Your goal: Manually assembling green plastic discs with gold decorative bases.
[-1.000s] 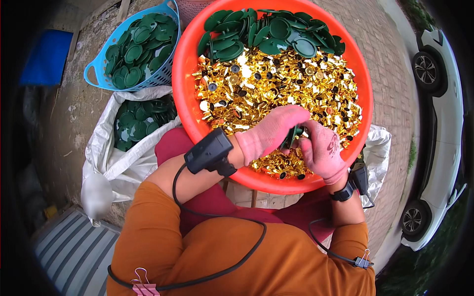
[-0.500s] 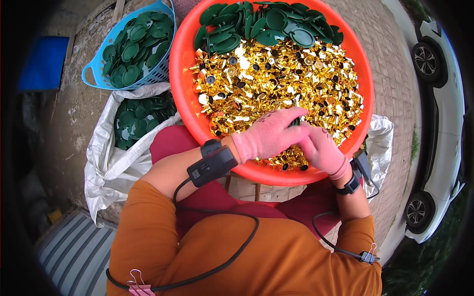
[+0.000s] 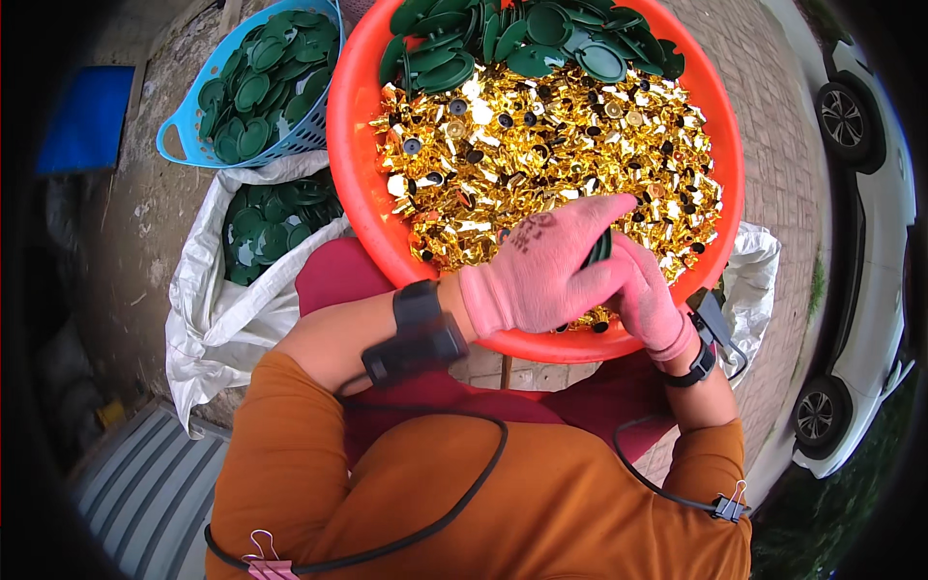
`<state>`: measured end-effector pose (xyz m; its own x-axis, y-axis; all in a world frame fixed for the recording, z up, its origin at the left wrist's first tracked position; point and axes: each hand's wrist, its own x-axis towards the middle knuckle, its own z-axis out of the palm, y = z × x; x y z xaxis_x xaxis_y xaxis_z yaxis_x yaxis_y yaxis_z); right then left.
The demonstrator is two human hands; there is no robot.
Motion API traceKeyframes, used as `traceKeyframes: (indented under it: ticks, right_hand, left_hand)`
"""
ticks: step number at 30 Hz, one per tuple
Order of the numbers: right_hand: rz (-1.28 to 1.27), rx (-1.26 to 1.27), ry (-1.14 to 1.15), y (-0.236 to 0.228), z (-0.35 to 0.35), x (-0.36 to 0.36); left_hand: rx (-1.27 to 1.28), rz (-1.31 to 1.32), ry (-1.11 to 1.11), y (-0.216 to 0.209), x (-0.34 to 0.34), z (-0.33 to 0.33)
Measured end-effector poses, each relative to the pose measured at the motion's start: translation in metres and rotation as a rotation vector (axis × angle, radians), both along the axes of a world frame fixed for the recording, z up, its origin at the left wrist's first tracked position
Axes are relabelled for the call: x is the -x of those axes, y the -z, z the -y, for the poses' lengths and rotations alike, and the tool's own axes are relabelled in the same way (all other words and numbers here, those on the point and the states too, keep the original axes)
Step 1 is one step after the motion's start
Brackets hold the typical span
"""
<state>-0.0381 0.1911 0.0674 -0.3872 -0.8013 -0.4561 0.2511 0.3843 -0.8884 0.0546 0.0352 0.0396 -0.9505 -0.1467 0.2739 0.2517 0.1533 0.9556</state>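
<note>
My left hand [image 3: 541, 266], in a pink glove, is closed around a dark green round disc [image 3: 599, 249] over the near part of a red-orange basin [image 3: 362, 208]. Against the disc's other side, my right hand [image 3: 646, 300] in a matching glove is curled, its fingertips partly hidden by the left hand. Only the disc's edge shows between the two. Below them the basin holds a thick layer of small gold foil-like pieces [image 3: 541, 126] mixed with small black round parts. More green discs [image 3: 599, 60] are piled at the basin's far side.
Left of the basin, a light blue basket [image 3: 174, 121] and a white sack [image 3: 193, 280] hold more green discs. Another white sack [image 3: 756, 275] lies at the right. Black cables [image 3: 483, 474] run along my arms. A white car [image 3: 851, 290] stands far right on the paving.
Both hands have shifted slightly right, and my left hand has turned so more of its back shows. The green disc between them has become more visible.
</note>
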Motion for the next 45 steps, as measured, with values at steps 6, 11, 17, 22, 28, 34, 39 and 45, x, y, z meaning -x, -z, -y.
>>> traceKeyframes:
  ticks: [6,11,17,22,28,34,39,45]
  right_hand:
    - [-0.004,0.006,-0.105,0.006,-0.006,0.019]
    - [-0.662,-0.134,0.073,-0.006,-0.012,0.025]
    - [-1.499,0.186,-0.601,-0.058,-0.004,0.017]
    - [-1.635,0.035,-0.844,-0.049,-0.005,0.021]
    - [-0.772,-0.003,-0.043,-0.027,0.024,-0.017]
    - [0.022,-0.13,0.296,-0.016,0.016,-0.009]
    - [-0.605,-0.287,0.341,-0.049,-0.06,0.01]
    - [-1.362,-0.861,0.171,-0.069,-0.084,0.051]
  left_hand:
    - [-0.113,0.163,0.005,0.004,0.015,-0.002]
    - [-0.692,0.47,0.135,0.003,0.027,0.005]
    - [-1.284,0.881,0.527,0.007,0.022,0.02]
    - [-1.462,0.992,0.775,0.01,0.021,0.019]
    - [-0.924,0.541,0.119,-0.003,0.008,0.012]
    - [-0.704,0.579,0.096,0.001,0.017,0.009]
    - [-1.064,0.642,0.121,-0.001,0.017,0.014]
    - [-1.6,0.535,0.064,-0.011,0.027,0.045]
